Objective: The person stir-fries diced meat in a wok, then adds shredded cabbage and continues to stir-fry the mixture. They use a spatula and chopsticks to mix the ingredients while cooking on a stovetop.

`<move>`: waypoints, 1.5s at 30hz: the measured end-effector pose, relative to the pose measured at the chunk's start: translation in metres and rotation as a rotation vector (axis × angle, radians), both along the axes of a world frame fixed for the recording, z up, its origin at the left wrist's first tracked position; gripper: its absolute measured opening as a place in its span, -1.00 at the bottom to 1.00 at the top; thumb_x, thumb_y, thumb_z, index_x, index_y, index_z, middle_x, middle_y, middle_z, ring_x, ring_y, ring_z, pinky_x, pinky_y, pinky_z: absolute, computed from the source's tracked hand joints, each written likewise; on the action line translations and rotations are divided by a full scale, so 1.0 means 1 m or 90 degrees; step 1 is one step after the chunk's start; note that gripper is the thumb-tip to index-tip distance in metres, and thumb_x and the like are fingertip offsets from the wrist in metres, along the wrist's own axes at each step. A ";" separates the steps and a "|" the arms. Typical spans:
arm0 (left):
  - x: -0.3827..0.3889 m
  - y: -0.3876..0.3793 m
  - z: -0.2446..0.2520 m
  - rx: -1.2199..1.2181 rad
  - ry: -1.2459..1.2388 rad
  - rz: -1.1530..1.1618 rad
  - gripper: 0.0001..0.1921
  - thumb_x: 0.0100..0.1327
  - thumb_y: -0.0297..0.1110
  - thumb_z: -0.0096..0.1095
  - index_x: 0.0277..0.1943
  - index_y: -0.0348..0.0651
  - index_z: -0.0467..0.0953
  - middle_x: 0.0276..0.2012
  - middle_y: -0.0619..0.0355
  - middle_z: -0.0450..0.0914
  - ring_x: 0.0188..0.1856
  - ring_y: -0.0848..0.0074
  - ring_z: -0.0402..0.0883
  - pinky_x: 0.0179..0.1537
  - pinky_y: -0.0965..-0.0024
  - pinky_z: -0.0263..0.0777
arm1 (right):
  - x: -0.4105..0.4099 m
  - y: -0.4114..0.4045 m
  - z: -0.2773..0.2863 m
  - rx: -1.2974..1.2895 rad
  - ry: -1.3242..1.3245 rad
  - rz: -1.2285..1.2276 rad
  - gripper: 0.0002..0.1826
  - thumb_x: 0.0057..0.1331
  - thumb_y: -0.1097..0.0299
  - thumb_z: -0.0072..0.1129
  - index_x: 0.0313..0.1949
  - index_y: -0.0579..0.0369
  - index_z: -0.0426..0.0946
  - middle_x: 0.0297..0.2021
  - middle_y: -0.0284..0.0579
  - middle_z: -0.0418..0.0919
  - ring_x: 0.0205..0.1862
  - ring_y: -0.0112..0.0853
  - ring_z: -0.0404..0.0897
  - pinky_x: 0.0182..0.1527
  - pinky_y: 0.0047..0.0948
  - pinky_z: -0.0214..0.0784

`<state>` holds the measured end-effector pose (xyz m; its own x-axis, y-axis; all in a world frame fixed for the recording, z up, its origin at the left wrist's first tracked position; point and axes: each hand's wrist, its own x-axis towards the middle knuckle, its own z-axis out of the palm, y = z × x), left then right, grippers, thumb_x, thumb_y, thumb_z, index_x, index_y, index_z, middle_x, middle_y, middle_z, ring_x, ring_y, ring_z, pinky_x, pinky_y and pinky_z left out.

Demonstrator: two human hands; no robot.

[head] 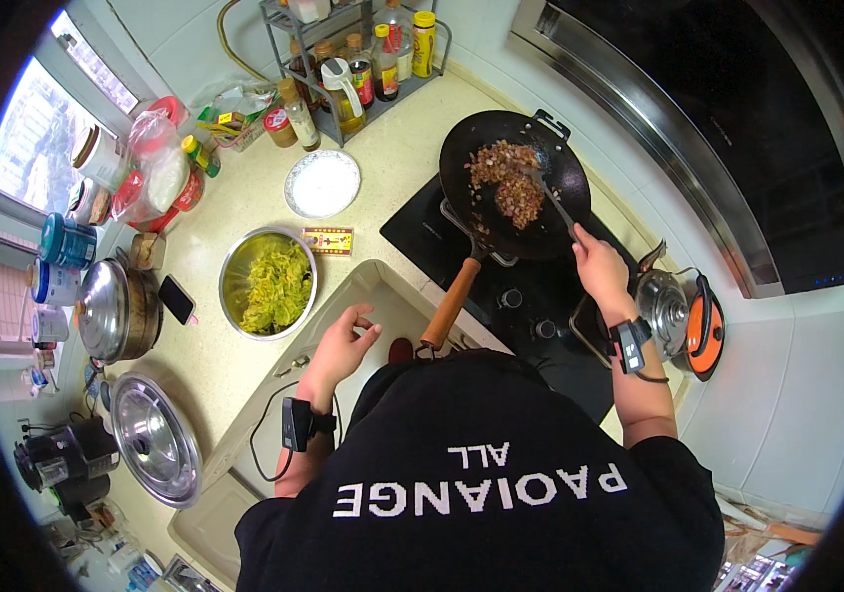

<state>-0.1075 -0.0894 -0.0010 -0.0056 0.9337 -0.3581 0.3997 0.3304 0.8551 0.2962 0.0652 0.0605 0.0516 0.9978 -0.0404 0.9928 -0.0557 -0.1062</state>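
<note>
My right hand (600, 268) grips the handle of a metal spatula (561, 207), whose blade rests in browned, chopped food (518, 201) inside a black wok (481, 218). The wok sits at the far side of a black glass cooktop (422, 229), and its wooden handle (453, 302) points back towards my body. My left hand (344, 344) holds nothing; its fingers are apart and slightly curled near the counter's front edge. Just beyond it to the left, a steel bowl (228, 277) contains shredded yellow-green vegetable (276, 285).
A white plate (323, 184) and a small printed box (327, 241) lie behind the bowl. Bottles crowd a grey rack (392, 92). A phone (177, 300), a lidded pot (107, 311) and a glass lid (155, 440) stand left. An orange-lidded vessel (705, 333) is right; the range hood (659, 148) overhangs.
</note>
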 end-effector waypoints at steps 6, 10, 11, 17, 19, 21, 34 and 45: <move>-0.004 -0.007 0.001 -0.018 0.005 0.017 -0.56 0.33 -0.24 0.27 0.19 -0.21 0.40 -0.21 0.06 0.64 -0.36 0.43 0.60 -0.23 0.37 0.49 | 0.015 -0.020 0.094 -0.107 -0.035 0.070 -0.65 0.30 0.13 0.17 0.09 -0.38 0.59 -0.19 -0.05 0.67 -0.15 -0.06 0.64 -0.11 -0.14 0.49; -0.006 -0.007 0.001 -0.030 0.008 0.038 -0.56 0.33 -0.23 0.26 0.19 -0.21 0.40 -0.20 0.07 0.64 -0.36 0.43 0.60 -0.22 0.37 0.49 | 0.031 -0.046 0.141 -0.193 -0.018 0.046 -0.65 0.29 0.15 0.19 0.08 -0.34 0.61 -0.18 -0.06 0.67 -0.12 -0.12 0.64 -0.07 -0.19 0.48; -0.006 -0.007 0.001 -0.022 0.006 0.037 -0.56 0.34 -0.23 0.26 0.19 -0.21 0.40 -0.21 0.07 0.64 -0.36 0.43 0.60 -0.22 0.37 0.49 | 0.030 -0.050 0.138 -0.185 -0.019 0.055 -0.65 0.29 0.15 0.19 0.08 -0.35 0.60 -0.18 -0.06 0.67 -0.13 -0.11 0.64 -0.08 -0.19 0.48; -0.001 -0.003 0.001 -0.015 0.004 0.017 -0.56 0.33 -0.23 0.27 0.19 -0.23 0.40 -0.23 0.07 0.63 -0.36 0.43 0.59 -0.22 0.37 0.49 | 0.025 -0.015 0.030 -0.093 -0.013 0.023 -0.61 0.36 0.09 0.10 0.17 -0.36 0.51 -0.16 -0.02 0.66 -0.10 -0.04 0.62 -0.08 -0.07 0.47; -0.001 0.000 0.002 -0.008 0.005 0.006 -0.55 0.33 -0.23 0.27 0.19 -0.23 0.40 -0.23 0.07 0.63 -0.36 0.43 0.59 -0.23 0.37 0.49 | 0.031 0.005 -0.001 0.130 0.168 0.149 -0.58 0.41 0.14 0.05 0.24 -0.19 0.46 -0.39 -0.01 0.66 -0.37 -0.10 0.66 -0.37 -0.17 0.47; -0.002 0.002 0.003 0.000 0.008 0.006 -0.55 0.33 -0.23 0.27 0.19 -0.23 0.40 -0.22 0.07 0.63 -0.35 0.43 0.59 -0.23 0.37 0.49 | 0.059 0.014 0.002 -0.192 0.482 -0.190 -0.57 0.44 0.16 0.04 0.25 -0.07 0.44 -0.59 -0.21 0.52 -0.66 -0.42 0.47 -0.64 -0.42 0.25; -0.011 -0.007 -0.008 -0.010 0.005 0.019 -0.55 0.33 -0.22 0.27 0.19 -0.23 0.40 -0.21 0.06 0.63 -0.37 0.43 0.59 -0.25 0.36 0.49 | 0.074 0.078 0.009 -0.377 0.542 -0.256 -0.71 0.46 0.09 -0.12 -0.03 -0.01 0.40 -0.65 -0.22 0.47 -0.83 -0.56 0.16 -0.79 -0.50 -0.03; -0.008 -0.001 -0.004 -0.007 -0.002 0.017 -0.54 0.33 -0.24 0.27 0.20 -0.23 0.39 -0.24 0.09 0.62 -0.39 0.46 0.58 -0.26 0.39 0.48 | 0.034 0.000 0.079 -0.108 0.111 0.167 -0.61 0.29 0.25 0.24 0.12 -0.21 0.57 -0.31 0.08 0.62 -0.32 -0.17 0.61 -0.20 -0.35 0.39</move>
